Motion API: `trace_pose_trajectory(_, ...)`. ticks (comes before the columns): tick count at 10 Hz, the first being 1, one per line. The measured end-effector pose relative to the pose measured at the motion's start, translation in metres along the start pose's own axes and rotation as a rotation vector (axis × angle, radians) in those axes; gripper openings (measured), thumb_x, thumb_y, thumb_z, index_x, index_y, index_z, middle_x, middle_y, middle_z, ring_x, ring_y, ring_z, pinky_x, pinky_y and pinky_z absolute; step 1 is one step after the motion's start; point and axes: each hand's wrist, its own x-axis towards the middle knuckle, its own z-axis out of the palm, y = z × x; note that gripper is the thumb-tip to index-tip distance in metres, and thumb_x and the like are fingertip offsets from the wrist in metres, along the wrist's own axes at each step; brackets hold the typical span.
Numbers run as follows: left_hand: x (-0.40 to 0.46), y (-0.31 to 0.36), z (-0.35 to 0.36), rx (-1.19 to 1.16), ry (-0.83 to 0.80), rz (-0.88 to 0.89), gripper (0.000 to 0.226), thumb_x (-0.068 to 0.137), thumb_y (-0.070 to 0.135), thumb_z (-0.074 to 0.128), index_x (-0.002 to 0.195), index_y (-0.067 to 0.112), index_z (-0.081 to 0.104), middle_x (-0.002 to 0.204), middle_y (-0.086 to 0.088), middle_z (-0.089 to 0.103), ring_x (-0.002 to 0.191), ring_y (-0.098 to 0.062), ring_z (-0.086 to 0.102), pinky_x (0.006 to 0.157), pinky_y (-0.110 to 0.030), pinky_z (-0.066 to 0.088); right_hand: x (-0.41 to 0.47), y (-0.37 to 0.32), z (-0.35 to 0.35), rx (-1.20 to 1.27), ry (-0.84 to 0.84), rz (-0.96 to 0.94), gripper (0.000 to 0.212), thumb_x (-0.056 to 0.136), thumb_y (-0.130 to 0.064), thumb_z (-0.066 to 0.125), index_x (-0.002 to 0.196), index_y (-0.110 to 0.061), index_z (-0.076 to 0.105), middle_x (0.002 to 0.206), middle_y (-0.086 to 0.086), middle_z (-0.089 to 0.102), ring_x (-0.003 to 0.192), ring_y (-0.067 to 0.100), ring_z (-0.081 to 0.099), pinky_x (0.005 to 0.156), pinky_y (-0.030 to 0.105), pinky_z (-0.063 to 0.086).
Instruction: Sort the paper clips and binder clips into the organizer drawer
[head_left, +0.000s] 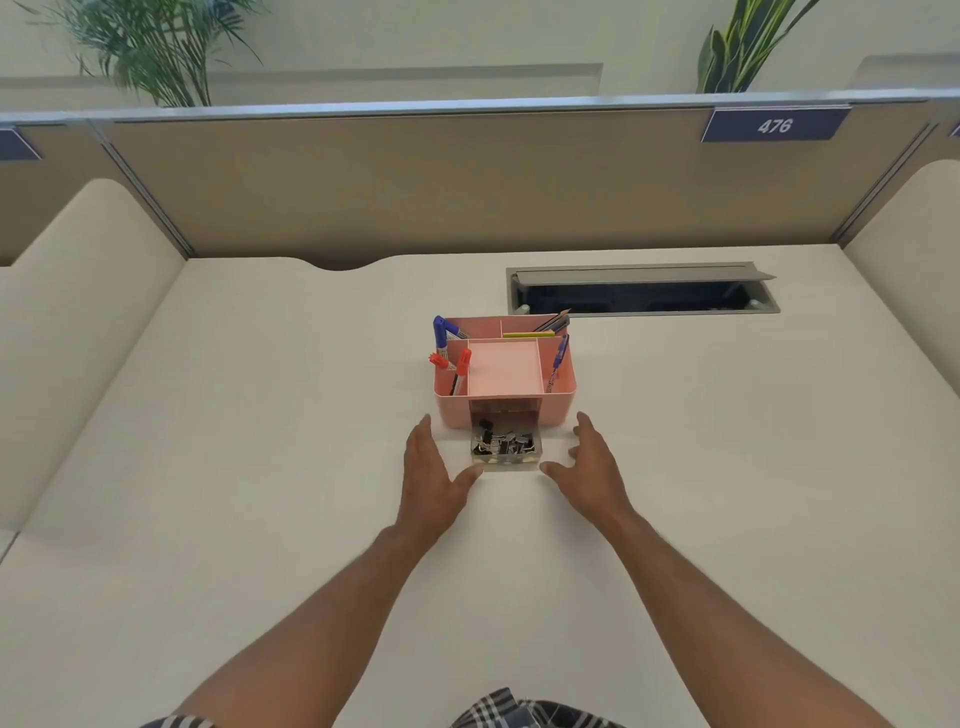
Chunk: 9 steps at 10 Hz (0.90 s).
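A pink desk organizer stands mid-desk with pens and markers in its top compartments. Its clear drawer is pulled out toward me and holds a heap of black and silver binder clips and clips. My left hand lies open on the desk at the drawer's left, thumb tip near its front left corner. My right hand lies open at the drawer's right, thumb tip near the front right corner. Neither hand holds anything.
An open grey cable hatch is sunk into the desk behind the organizer on the right. A tan partition with a sign "476" closes the back. Rounded side panels flank the white desk.
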Motion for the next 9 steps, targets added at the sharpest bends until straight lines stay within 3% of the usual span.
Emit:
trace_pose_trajectory(2, 0.031, 0.001, 0.001, -0.023, -0.025, -0.022, 0.101, 0.077, 0.041, 0.078, 0.15, 0.033, 0.008, 0.158, 0.004, 0.018, 0.143, -0.021, 0.024, 0.114, -0.047, 0.034, 0.02, -0.014, -0.007, 0.047, -0.05, -0.126, 0.073, 0.077, -0.015, 0.079, 0.134, -0.025, 0.034, 0.122, -0.01, 0.051, 0.104, 0.013, 0.053, 0.082, 0.024, 0.041)
trace_pose_trajectory(3, 0.044, 0.002, 0.002, -0.056, -0.008, -0.012, 0.096, 0.075, 0.04, 0.079, 0.147, 0.034, 0.015, 0.152, 0.005, 0.031, 0.139, -0.02, 0.032, 0.109, -0.048, 0.04, 0.032, -0.016, -0.005, 0.051, -0.036, -0.102, 0.069, 0.076, -0.014, 0.079, 0.132, -0.024, 0.04, 0.119, -0.01, 0.055, 0.102, 0.013, 0.056, 0.081, 0.026, 0.045)
trace_pose_trajectory(4, 0.055, 0.011, 0.004, -0.153, 0.027, -0.005, 0.084, 0.073, 0.028, 0.079, 0.139, 0.041, 0.029, 0.137, 0.014, 0.047, 0.127, -0.012, 0.046, 0.101, -0.045, 0.05, 0.044, -0.016, 0.002, 0.079, 0.019, -0.061, 0.067, 0.07, -0.023, 0.078, 0.126, -0.033, 0.044, 0.121, -0.01, 0.059, 0.104, 0.012, 0.06, 0.086, 0.037, 0.055)
trace_pose_trajectory(6, 0.064, 0.027, 0.01, -0.18, 0.153, -0.011, 0.053, 0.077, 0.028, 0.07, 0.121, 0.04, 0.044, 0.119, 0.016, 0.06, 0.111, -0.013, 0.06, 0.089, -0.037, 0.058, 0.054, -0.019, 0.018, 0.075, 0.173, 0.03, 0.057, 0.069, -0.038, 0.074, 0.119, -0.028, 0.048, 0.116, -0.003, 0.06, 0.097, 0.022, 0.064, 0.078, 0.043, 0.058)
trace_pose_trajectory(8, 0.058, 0.023, 0.011, -0.139, 0.167, -0.065, 0.058, 0.081, 0.027, 0.074, 0.129, 0.033, 0.042, 0.124, 0.01, 0.058, 0.112, -0.015, 0.057, 0.093, -0.041, 0.056, 0.05, -0.012, 0.026, 0.059, 0.21, 0.044, 0.055, 0.076, -0.036, 0.072, 0.124, -0.022, 0.048, 0.117, 0.003, 0.058, 0.096, 0.022, 0.063, 0.079, 0.043, 0.058)
trace_pose_trajectory(9, 0.046, 0.016, 0.015, -0.016, 0.195, -0.118, 0.067, 0.084, 0.027, 0.073, 0.139, 0.024, 0.035, 0.138, 0.002, 0.05, 0.126, -0.02, 0.048, 0.103, -0.04, 0.048, 0.036, 0.0, 0.033, 0.053, 0.257, 0.042, 0.065, 0.084, -0.03, 0.07, 0.139, -0.015, 0.038, 0.126, 0.005, 0.051, 0.105, 0.024, 0.059, 0.09, 0.041, 0.053)
